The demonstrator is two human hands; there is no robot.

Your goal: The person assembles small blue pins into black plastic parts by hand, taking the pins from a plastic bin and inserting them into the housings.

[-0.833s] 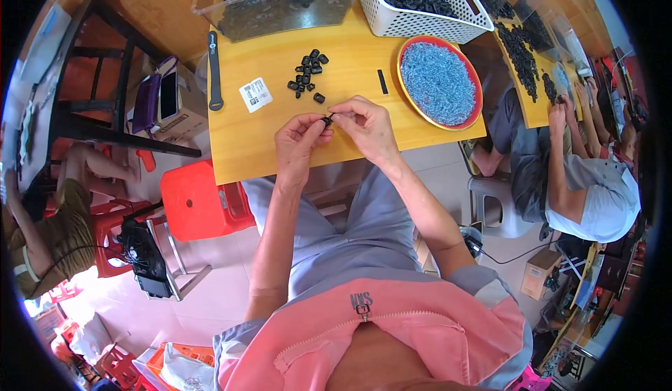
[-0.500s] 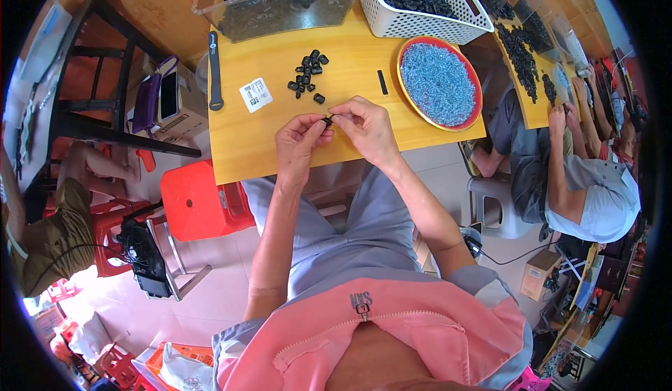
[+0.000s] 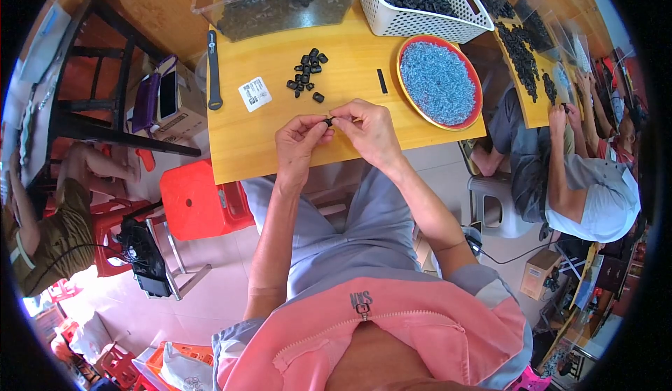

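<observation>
Above the near edge of the yellow table, my left hand (image 3: pixel 299 141) pinches a small black plastic part (image 3: pixel 327 121) between thumb and fingers. My right hand (image 3: pixel 369 132) meets it from the other side, its thumb and forefinger closed on the same part. The fingers cover most of it, so its exact shape is hard to see. Just beyond my hands lies a loose group of small black plastic pieces (image 3: pixel 306 76), with one piece (image 3: pixel 318 98) apart and closer to me. A red-rimmed round tray (image 3: pixel 479 104) full of small clear-bluish pieces stands to the right.
At the back of the table (image 3: pixel 241 139) stand a clear bin (image 3: pixel 280 20) and a white perforated basket (image 3: pixel 420 27), both holding black parts. A dark strap-like tool (image 3: pixel 214 69), a white label (image 3: pixel 255 94) and a black strip (image 3: pixel 382 81) lie flat. A red stool (image 3: pixel 192 198) is left; co-workers sit either side.
My hands keep their pinch on the black part with hardly any shift. At the far left, a co-worker's arm has moved into fuller view.
</observation>
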